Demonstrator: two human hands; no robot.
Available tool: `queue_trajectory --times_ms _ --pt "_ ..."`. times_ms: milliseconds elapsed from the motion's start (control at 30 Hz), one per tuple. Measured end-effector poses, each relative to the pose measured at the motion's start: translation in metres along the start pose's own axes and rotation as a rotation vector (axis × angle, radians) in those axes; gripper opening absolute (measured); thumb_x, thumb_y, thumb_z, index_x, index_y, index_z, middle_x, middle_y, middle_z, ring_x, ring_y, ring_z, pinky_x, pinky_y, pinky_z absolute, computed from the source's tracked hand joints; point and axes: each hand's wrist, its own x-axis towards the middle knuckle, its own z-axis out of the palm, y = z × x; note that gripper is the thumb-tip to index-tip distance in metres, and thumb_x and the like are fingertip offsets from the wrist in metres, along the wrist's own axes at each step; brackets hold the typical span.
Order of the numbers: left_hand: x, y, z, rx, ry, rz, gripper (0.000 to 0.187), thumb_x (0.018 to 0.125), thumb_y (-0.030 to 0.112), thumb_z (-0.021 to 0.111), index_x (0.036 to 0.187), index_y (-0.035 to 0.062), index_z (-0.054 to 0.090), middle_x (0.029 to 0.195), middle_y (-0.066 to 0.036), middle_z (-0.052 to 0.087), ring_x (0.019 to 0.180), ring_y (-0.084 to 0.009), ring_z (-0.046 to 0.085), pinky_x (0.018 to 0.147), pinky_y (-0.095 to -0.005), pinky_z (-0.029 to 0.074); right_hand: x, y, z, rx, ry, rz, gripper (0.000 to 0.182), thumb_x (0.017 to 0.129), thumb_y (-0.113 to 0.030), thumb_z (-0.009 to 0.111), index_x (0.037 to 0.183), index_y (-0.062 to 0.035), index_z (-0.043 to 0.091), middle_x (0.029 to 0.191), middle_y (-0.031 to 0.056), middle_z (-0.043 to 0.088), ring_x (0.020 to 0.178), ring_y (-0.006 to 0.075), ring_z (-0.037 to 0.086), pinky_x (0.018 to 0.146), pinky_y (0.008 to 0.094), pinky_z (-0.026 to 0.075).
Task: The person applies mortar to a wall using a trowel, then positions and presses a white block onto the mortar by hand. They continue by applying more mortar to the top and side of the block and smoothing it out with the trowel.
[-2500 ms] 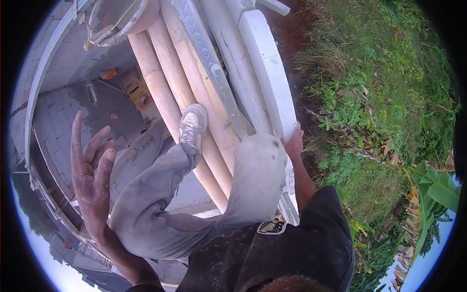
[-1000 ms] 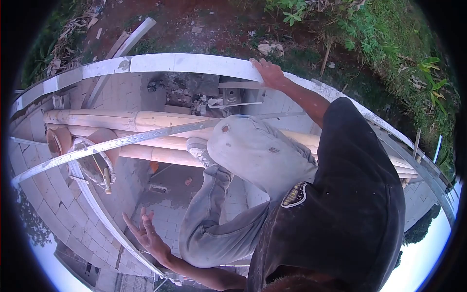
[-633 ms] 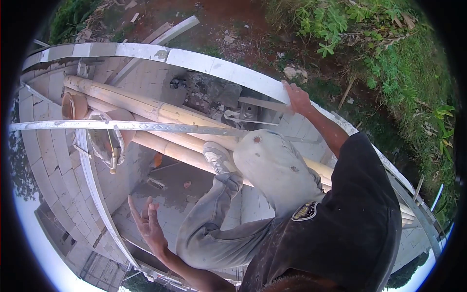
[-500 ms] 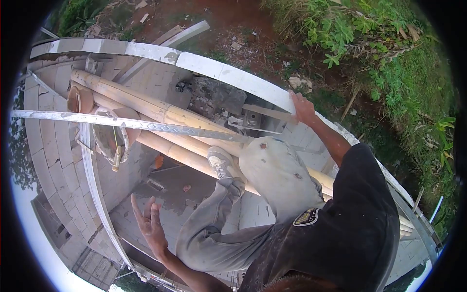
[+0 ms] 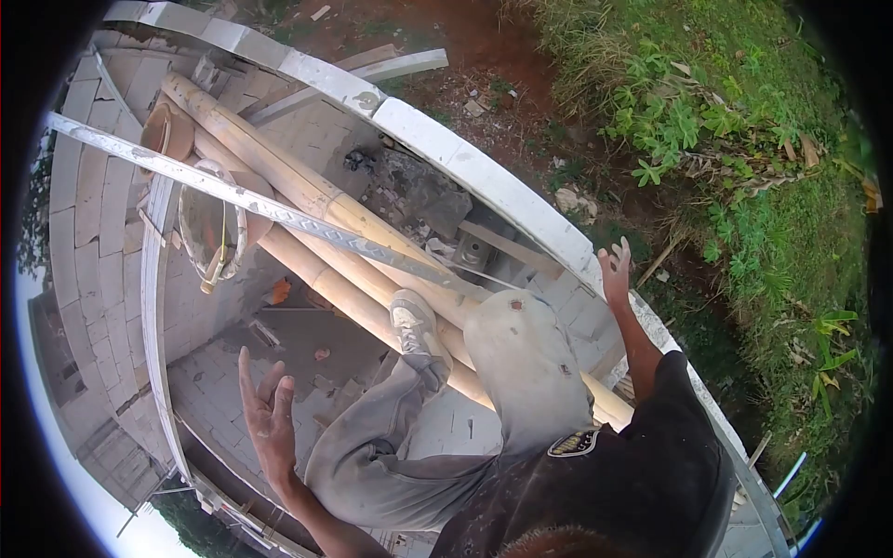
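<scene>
I look down from high up on a block wall. My left hand [image 5: 268, 420] is raised in the air at lower left, fingers spread, holding nothing. My right hand [image 5: 615, 271] hovers just above the white top of the wall [image 5: 484, 177], fingers apart, off the blocks. My grey trouser legs [image 5: 521, 363] fill the middle, and one shoe [image 5: 410, 324] rests on the bamboo poles [image 5: 307, 195] that span the room below.
A long metal straightedge [image 5: 233, 197] lies across the poles. A mortar pan with a trowel [image 5: 212, 232] and a clay-coloured pot [image 5: 167, 132] sit on them at left. Far below are a rough floor [image 5: 307, 358] with debris, and outside, red soil and weeds [image 5: 707, 139].
My right hand has let go of the wall top and lifted with fingers spread. The view has swung, so the poles run more steeply. My left hand stays raised and open.
</scene>
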Motion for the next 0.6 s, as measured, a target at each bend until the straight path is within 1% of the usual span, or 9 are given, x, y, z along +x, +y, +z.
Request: queue_trajectory --times_ms 67,167,233,267,300,333,367,433,600 --pt "0.002 -0.015 -0.002 -0.001 0.014 0.037 0.081 0.091 0.034 0.071 0.155 0.0149 0.026 0.115 -0.018 0.067 0.093 -0.0139 0.059 0.087 -0.0285 0.047 -0.011 0.032 -0.063 0.518 0.316 0.416 0.093 0.088 -0.071 0.049 0.157 -0.0204 0.011 0.157 0.0155 0.027 0.142 0.0365 0.031 0.115 0.0533 0.024" --pt "0.001 -0.018 -0.005 -0.022 0.024 -0.043 0.081 0.09 0.034 0.071 0.155 0.0145 0.027 0.114 -0.017 0.067 0.093 -0.0142 0.059 0.087 -0.0292 0.047 -0.033 0.072 -0.114 0.796 0.72 0.501 0.097 0.085 -0.079 0.043 0.157 -0.0234 0.01 0.16 0.0084 0.023 0.145 0.0288 0.026 0.118 0.0482 0.016" --pt "-0.001 -0.023 -0.006 -0.046 0.043 -0.117 0.08 0.09 0.033 0.071 0.155 0.0144 0.028 0.113 -0.016 0.067 0.092 -0.014 0.06 0.087 -0.0294 0.048 -0.009 0.143 -0.116 0.788 0.708 0.454 0.094 0.088 -0.081 0.029 0.157 -0.0195 0.014 0.161 0.0073 0.022 0.146 0.0301 0.021 0.119 0.0459 0.013" --pt "-0.002 -0.032 -0.01 -0.023 0.032 -0.109 0.078 0.092 0.029 0.07 0.155 0.0145 0.027 0.115 -0.02 0.066 0.098 -0.0164 0.06 0.089 -0.0305 0.047 0.019 0.205 -0.112 0.931 0.336 0.381 0.094 0.088 -0.081 0.025 0.158 -0.019 0.011 0.163 0.0076 0.015 0.148 0.0301 0.016 0.12 0.0456 0.01" --pt "-0.001 -0.037 -0.013 0.008 0.015 -0.097 0.076 0.093 0.025 0.069 0.155 0.0146 0.027 0.117 -0.023 0.065 0.103 -0.0189 0.06 0.091 -0.0317 0.046 0.022 0.115 -0.04 0.839 0.544 0.528 0.093 0.09 -0.079 0.024 0.158 -0.0173 0.009 0.163 0.0072 0.015 0.149 0.0287 0.015 0.12 0.0455 0.011" --pt "-0.001 -0.039 -0.012 0.018 0.026 -0.105 0.076 0.093 0.025 0.069 0.155 0.0146 0.027 0.117 -0.023 0.065 0.103 -0.0189 0.06 0.091 -0.0317 0.046 0.037 0.049 0.024 0.765 0.392 0.585 0.093 0.091 -0.075 0.032 0.158 -0.0152 0.009 0.162 0.0076 0.016 0.146 0.028 0.022 0.119 0.047 0.016" --pt "-0.002 -0.04 -0.011 0.012 0.038 -0.14 0.077 0.092 0.026 0.07 0.155 0.0145 0.027 0.116 -0.022 0.066 0.103 -0.0188 0.061 0.092 -0.0328 0.045 0.083 0.074 0.051 0.646 -0.222 0.305 0.093 0.091 -0.07 0.046 0.156 -0.01 0.018 0.158 0.0121 0.028 0.138 0.0341 0.04 0.115 0.0462 0.027" --pt "-0.003 -0.038 -0.016 0.017 0.027 -0.196 0.078 0.092 0.027 0.07 0.155 0.0144 0.027 0.116 -0.022 0.066 0.103 -0.0187 0.061 0.092 -0.0338 0.045 0.066 0.04 0.069 0.908 0.04 0.475 0.087 0.091 -0.064 0.052 0.155 -0.0115 0.024 0.155 0.0119 0.034 0.134 0.0316 0.044 0.11 0.0441 0.033" --pt "-0.002 -0.036 -0.012 -0.012 0.074 -0.164 0.077 0.092 0.033 0.069 0.154 0.0153 0.029 0.117 -0.018 0.067 0.101 -0.0192 0.063 0.095 -0.0366 0.047 0.06 0.018 0.078 0.878 -0.074 0.473 0.085 0.092 -0.062 0.053 0.157 -0.0185 0.019 0.155 0.0091 0.034 0.134 0.0287 0.044 0.108 0.0457 0.039"
